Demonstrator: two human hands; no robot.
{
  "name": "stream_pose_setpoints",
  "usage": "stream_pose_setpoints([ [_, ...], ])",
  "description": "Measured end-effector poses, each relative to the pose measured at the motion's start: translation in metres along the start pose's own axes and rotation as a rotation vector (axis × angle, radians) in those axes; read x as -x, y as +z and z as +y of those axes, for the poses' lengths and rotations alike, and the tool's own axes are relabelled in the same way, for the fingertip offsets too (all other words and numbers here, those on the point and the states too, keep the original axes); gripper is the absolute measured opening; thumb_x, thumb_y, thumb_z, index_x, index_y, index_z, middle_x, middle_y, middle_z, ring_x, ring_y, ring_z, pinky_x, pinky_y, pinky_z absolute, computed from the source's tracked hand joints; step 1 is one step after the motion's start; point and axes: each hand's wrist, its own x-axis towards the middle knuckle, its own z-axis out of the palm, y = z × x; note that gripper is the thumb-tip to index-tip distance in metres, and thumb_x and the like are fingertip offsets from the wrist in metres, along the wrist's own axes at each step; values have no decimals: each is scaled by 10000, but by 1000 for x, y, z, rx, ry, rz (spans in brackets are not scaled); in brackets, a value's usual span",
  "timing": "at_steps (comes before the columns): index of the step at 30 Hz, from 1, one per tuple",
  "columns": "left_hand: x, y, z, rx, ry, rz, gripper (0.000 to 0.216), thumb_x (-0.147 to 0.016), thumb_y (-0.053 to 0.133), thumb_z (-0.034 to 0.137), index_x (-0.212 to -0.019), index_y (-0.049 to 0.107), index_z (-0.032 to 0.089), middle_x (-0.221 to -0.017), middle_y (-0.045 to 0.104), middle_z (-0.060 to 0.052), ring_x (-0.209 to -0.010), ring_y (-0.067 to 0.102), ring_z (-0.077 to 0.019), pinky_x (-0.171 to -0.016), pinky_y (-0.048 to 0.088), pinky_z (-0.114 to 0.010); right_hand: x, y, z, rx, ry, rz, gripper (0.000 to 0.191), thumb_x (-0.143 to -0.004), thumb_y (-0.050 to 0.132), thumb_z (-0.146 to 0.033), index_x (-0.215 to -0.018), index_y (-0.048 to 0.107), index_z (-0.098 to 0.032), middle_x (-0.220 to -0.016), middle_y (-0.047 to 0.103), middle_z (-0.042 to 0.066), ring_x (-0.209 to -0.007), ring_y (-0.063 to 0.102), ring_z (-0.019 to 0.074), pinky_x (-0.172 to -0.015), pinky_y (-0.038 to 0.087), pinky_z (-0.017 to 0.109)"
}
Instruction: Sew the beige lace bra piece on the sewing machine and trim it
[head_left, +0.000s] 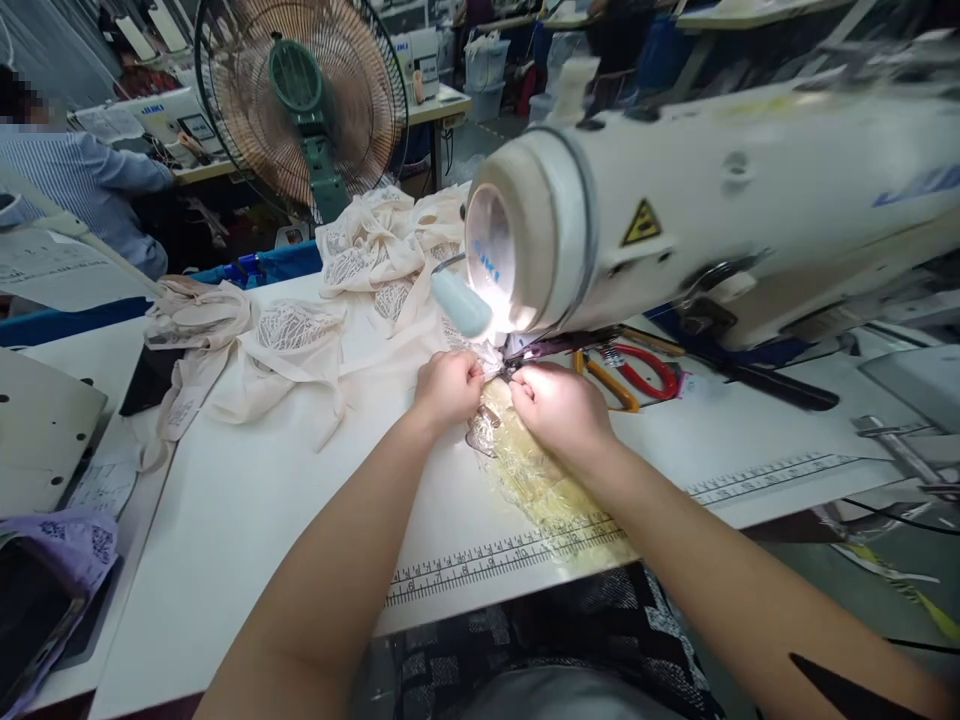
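My left hand [448, 386] and my right hand [559, 405] are both closed in a pinch on a piece of cream lace fabric [536, 475], right under the head of a white sewing machine [675, 200]. The fabric trails from my fingers down to the table's front edge, across the printed ruler [480, 562]. The machine's lamp lights the spot between my hands. The needle area is hidden behind my fingers.
A pile of cream lace garments [300, 320] lies left and behind my hands. Red-handled scissors [645, 372] and an orange-handled tool [611, 383] lie right of my right hand. A standing fan [300, 100] is behind the table. A person in a striped shirt [82, 185] sits far left.
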Motion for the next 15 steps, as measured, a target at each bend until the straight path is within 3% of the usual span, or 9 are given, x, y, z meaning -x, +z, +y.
stream_pose_setpoints([
  [8,7,-1,3,-162,49,24,112,-770,501,155,-673,541,193,-793,619,-29,-851,522,-214,-737,395,-309,27,-24,20,-235,21,-56,220,-809,450,-321,-636,525,-208,-609,546,-18,-572,494,134,-502,310,231],
  [12,6,0,4,-181,51,10,105,-786,494,165,-714,566,191,-851,622,-42,-902,524,-222,-773,400,-320,47,-43,59,-442,151,-122,222,-816,459,-405,-792,602,-237,-736,647,8,-668,585,177,-572,426,273],
  [15,14,-9,14,-200,-26,-26,124,-790,487,161,-733,596,180,-886,630,-69,-937,534,-231,-822,404,-337,52,-51,89,-427,169,-26,205,-777,546,-395,-834,626,-215,-788,668,30,-699,609,186,-618,477,303],
])
